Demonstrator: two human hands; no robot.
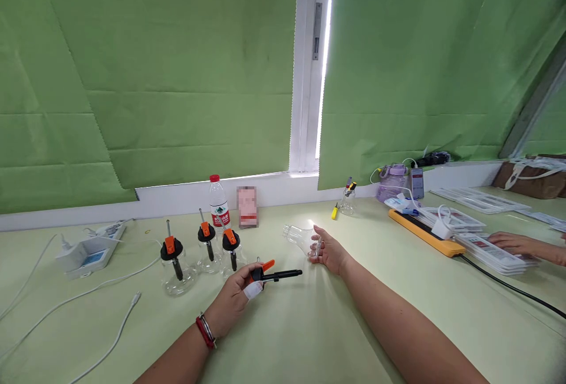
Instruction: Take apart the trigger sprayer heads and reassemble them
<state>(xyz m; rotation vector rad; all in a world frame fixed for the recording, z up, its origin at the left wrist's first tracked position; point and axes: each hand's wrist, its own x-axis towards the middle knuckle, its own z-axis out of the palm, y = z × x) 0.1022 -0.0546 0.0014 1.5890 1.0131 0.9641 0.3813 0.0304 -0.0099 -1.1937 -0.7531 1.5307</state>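
My left hand (241, 289), with a white wrap on its thumb, is closed round a black and orange bottle top (269, 276); its black tube points right. My right hand (328, 251) grips the base end of a clear bottle (300, 238), which lies tilted over with its open neck toward the left. The tube and the bottle are apart. Left of my hands stand three clear bottles fitted with like tops: one at the left (177, 269), one behind (207, 248) and one nearest my left hand (233, 248).
A red-capped water bottle (220, 207) and a blurred pink card (247, 207) stand at the back. White cables and a power strip (95, 254) lie left. To the right are an orange power strip (424, 233), stacked white trays (490, 254) and another person's hand (515, 241).
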